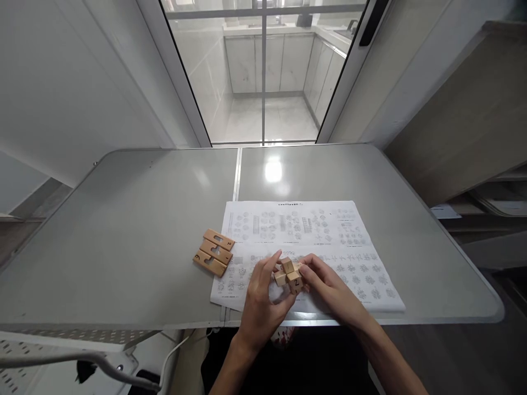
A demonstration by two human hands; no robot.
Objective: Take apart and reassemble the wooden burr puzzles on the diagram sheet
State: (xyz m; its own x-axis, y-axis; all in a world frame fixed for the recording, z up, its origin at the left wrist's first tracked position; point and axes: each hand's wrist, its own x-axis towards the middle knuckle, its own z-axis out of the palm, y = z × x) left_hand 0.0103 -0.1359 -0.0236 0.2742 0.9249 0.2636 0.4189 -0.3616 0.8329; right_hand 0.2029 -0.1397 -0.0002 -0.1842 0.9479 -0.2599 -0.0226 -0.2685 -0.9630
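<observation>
Your left hand (262, 300) and right hand (329, 285) have fingers closed on the wooden cluster (287, 267), over the printed sheet (317, 208); slats (223, 254) lie between the cluster's nine and ten o'clock. Uneven squeezing might loosen pieces.

At the lower centre of the frame, the left hand (261, 304) and right hand (331, 285) grip an interlocked wooden block assembly (289, 275), marked with a dark character, above a white printed sheet (284, 246) of small diagrams. Left of these, three slotted flat wooden pieces (214, 252) lie side by side, overlapping the sheet's left edge on the grey table (156, 219). At upper centre, a glass door (264, 71) shows pale cabinets (269, 63) beyond.
</observation>
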